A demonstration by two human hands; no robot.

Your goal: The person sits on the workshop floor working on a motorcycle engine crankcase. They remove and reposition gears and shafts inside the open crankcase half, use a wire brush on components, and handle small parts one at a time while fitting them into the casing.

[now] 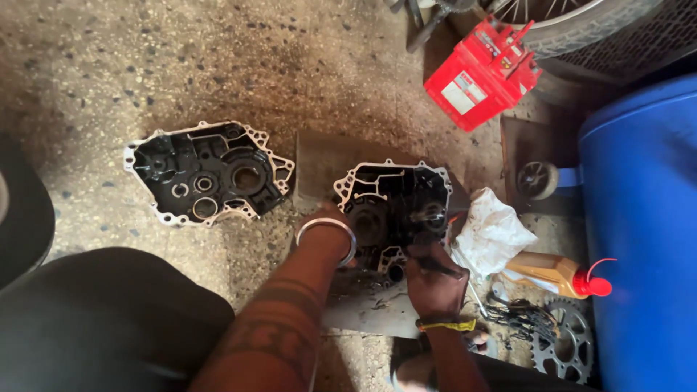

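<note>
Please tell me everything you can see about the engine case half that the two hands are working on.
The engine case half is a dark, oily metal casting with a pale machined rim of bolt lugs. It lies open side up on a flat grey board on the speckled floor, right of a second, similar case half. Inside are round bores and what seems a gear or shaft end. The left hand rests on its near-left edge; the right hand touches its near-right edge, holding something dark. A crumpled white rag lies against its right side.
</note>
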